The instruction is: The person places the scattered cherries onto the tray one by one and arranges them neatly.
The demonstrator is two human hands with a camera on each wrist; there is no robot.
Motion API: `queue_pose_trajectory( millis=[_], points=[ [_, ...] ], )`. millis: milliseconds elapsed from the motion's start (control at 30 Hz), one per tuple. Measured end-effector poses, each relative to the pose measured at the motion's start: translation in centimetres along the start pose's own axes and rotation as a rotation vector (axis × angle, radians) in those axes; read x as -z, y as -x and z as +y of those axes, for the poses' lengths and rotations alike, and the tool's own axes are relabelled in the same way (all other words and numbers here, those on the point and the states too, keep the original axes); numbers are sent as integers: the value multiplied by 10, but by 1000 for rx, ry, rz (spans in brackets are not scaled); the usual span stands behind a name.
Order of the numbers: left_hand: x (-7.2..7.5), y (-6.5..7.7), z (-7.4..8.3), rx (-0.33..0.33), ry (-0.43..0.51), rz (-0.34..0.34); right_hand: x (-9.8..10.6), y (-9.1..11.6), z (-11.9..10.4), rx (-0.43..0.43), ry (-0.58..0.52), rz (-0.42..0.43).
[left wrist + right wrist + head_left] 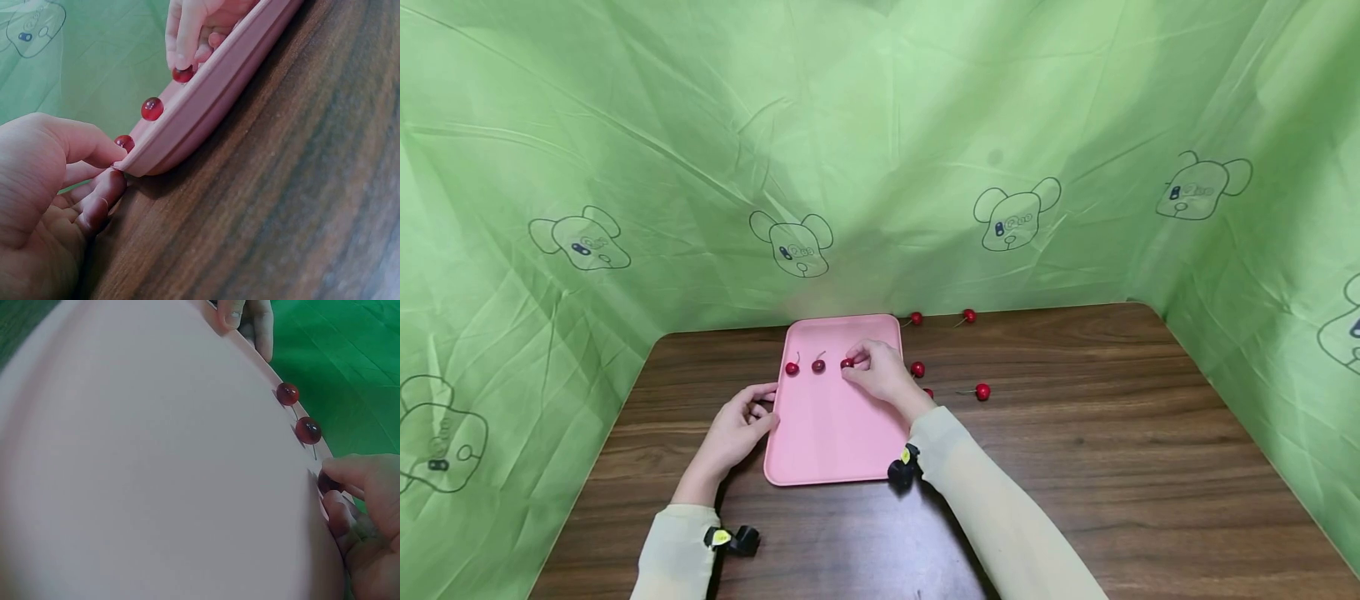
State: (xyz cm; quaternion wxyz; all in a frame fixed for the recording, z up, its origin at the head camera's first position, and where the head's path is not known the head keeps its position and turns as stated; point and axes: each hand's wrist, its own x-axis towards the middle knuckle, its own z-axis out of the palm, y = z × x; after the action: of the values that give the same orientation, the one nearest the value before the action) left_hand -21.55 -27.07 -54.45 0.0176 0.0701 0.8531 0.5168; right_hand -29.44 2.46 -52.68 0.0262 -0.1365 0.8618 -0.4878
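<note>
A pink tray lies on the wooden table, its left rim pinched between the thumb and fingers of my left hand. Over the upper part of the tray, my right hand pinches a dark red cherry between thumb and fingertips, at the tray's surface. To its left on the tray are two more cherries with thin stems, one in the middle and one by the left rim. The left wrist view shows the left thumb on top of the rim with fingers below it.
Several cherries lie on the table right of the tray, including one at the back and one farther forward; one is partly hidden by the right wrist. Green cloth with printed animal heads stands behind and on both sides of the table.
</note>
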Motion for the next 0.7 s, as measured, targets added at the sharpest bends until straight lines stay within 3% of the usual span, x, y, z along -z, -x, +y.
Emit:
queue_pose_trajectory(
  millis=[333,500,700],
  points=[
    [1,0,-1,3,5,0,4,1,-2,0,-18,12],
    [-1,1,-2,7,7,5,15,8,-13,16,-125,25],
    [0,0,-3,0,11,13,34,15,-32,84,-66,47]
  ],
)
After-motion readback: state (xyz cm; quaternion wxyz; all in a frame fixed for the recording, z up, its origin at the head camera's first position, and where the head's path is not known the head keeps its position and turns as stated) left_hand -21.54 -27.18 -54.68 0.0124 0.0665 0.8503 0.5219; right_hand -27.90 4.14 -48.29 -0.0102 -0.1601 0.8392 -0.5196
